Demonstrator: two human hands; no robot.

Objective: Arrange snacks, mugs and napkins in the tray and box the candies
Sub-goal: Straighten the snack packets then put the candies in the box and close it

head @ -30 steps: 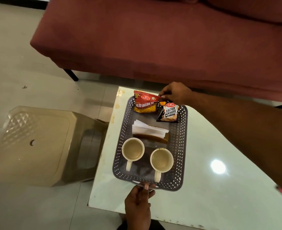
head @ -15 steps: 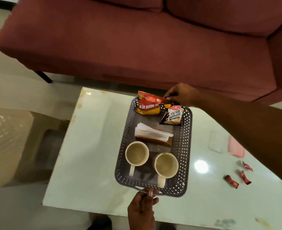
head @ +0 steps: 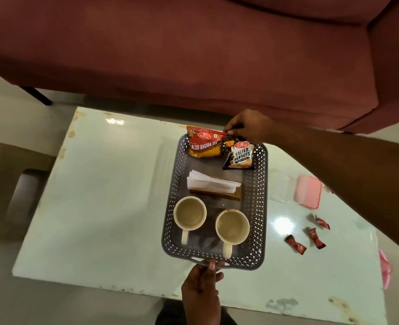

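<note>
tray held at both ends, snacks nearly set

my left hand (head: 202,287) pinches the tray (head: 260,207) near handle; mugs (head: 190,214), napkins (head: 211,184) inside. far, my right hand (head: 247,126) pinches the red snack packet (head: 202,144): light, crinkly, slippery, best held by its seam.

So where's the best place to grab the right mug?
By its handle, from the near side. The right mug stands upright in the tray with the handle pointing at the person; the left mug crowds its left.
</note>
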